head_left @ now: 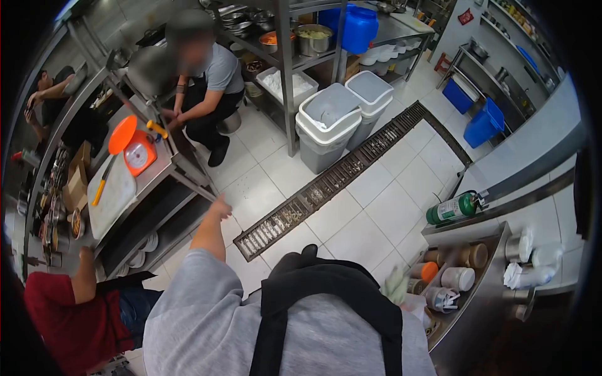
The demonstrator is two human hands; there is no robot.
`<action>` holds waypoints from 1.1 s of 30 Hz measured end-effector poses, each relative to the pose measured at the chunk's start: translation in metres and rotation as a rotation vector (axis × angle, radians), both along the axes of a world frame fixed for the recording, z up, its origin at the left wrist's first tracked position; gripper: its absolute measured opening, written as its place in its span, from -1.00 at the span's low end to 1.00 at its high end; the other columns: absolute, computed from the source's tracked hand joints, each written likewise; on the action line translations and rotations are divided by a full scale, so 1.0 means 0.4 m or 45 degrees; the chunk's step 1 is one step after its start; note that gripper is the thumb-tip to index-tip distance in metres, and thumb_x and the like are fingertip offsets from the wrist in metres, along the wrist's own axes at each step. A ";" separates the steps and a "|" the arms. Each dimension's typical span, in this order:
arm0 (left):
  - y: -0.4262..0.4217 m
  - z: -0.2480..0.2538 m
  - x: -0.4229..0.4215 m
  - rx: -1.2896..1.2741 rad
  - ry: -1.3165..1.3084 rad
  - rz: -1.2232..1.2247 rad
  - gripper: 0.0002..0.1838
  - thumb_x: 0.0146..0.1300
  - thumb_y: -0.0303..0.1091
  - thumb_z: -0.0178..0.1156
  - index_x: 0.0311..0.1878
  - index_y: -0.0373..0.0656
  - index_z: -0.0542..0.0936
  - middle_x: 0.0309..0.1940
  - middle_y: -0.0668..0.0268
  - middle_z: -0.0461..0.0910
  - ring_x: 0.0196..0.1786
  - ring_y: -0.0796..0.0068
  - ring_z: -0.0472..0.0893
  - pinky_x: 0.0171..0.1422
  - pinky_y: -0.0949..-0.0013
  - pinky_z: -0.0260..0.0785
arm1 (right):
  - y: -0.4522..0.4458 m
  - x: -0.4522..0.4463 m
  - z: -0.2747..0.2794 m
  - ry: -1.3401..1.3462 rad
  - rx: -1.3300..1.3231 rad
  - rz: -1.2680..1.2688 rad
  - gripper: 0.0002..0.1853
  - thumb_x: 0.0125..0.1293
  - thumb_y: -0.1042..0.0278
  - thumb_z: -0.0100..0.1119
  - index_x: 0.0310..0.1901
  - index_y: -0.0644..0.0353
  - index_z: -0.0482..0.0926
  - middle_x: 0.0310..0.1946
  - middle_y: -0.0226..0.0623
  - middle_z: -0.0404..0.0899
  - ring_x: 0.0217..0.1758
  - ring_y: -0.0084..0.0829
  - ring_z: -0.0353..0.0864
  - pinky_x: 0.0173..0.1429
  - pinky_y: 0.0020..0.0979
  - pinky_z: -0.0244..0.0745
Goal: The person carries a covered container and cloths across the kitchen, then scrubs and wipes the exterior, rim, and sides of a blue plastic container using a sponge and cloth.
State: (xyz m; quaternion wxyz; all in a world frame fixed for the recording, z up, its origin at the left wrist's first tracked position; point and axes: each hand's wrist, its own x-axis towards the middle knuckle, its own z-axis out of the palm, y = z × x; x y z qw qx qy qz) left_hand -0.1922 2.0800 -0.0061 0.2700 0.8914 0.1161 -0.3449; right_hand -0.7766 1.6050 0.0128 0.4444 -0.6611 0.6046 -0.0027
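My left hand (219, 208) hangs in front of my body at the corner of the steel worktable (164, 164). No held object shows in it, but its fingers are too small and blurred to read. Nearby on that worktable are an orange kitchen scale (139, 154), an orange round tray (123, 134), a white cutting board (114, 194) and a yellow-handled knife (100, 188). My right hand is out of sight. At my right side, a pale green, cloth-like thing (395, 285) is blurred.
A person (216, 94) crouches beyond the worktable; another in a red shirt (69, 313) stands at my left. Two lidded grey bins (323, 147) stand beside a floor drain grate (332, 182). Jars (458, 279) fill a steel counter at right, below a green fire extinguisher (453, 209).
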 end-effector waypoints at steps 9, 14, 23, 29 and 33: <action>-0.385 0.084 0.248 0.810 0.046 -1.276 -0.35 0.16 -0.30 0.05 0.40 0.03 0.27 0.07 0.09 0.58 0.12 0.20 0.57 0.08 0.11 0.45 | -0.318 0.049 -0.101 0.574 0.025 0.536 -0.51 0.27 0.01 0.16 -0.07 0.36 0.58 -0.21 -0.05 0.64 -0.13 -0.11 0.61 -0.01 -0.19 0.49; -0.573 -0.017 -0.101 0.087 0.175 -0.921 -0.33 0.07 -0.11 0.26 0.31 0.07 0.40 0.02 -0.02 0.58 0.10 0.05 0.57 0.18 0.15 0.41 | -0.576 0.190 -0.159 0.627 -0.032 0.706 -0.51 0.23 0.02 0.20 -0.08 0.36 0.59 -0.22 -0.01 0.63 -0.13 -0.05 0.61 0.00 -0.17 0.48; -0.882 0.102 -0.198 0.404 0.185 -1.266 -0.51 0.11 -0.10 0.20 0.14 0.04 0.56 -0.08 -0.05 0.61 -0.03 0.01 0.61 0.08 0.04 0.42 | -1.174 0.561 -0.221 0.144 -0.371 0.887 -0.63 -0.02 0.39 0.34 -0.15 0.38 0.56 -0.07 0.12 0.48 0.03 0.06 0.48 0.15 -0.12 0.39; -0.905 0.181 0.031 -0.074 -0.495 -0.397 -0.44 0.22 -0.22 0.22 0.31 0.04 0.38 -0.09 0.11 0.62 -0.01 0.15 0.59 0.15 0.20 0.41 | -1.333 0.519 -0.408 0.071 -0.197 0.742 -0.51 0.16 0.26 0.18 0.08 0.37 0.42 -0.05 0.09 0.53 0.00 -0.02 0.54 0.13 -0.14 0.42; -0.846 0.149 0.053 -0.043 -0.506 -0.184 -0.39 0.16 -0.20 0.28 0.31 0.05 0.38 0.00 0.03 0.57 0.05 0.09 0.56 0.16 0.21 0.41 | -1.227 0.460 -0.369 0.359 -0.135 1.024 -0.40 0.23 0.00 0.14 0.10 0.39 0.43 -0.05 0.17 0.54 0.02 0.04 0.55 0.12 -0.12 0.41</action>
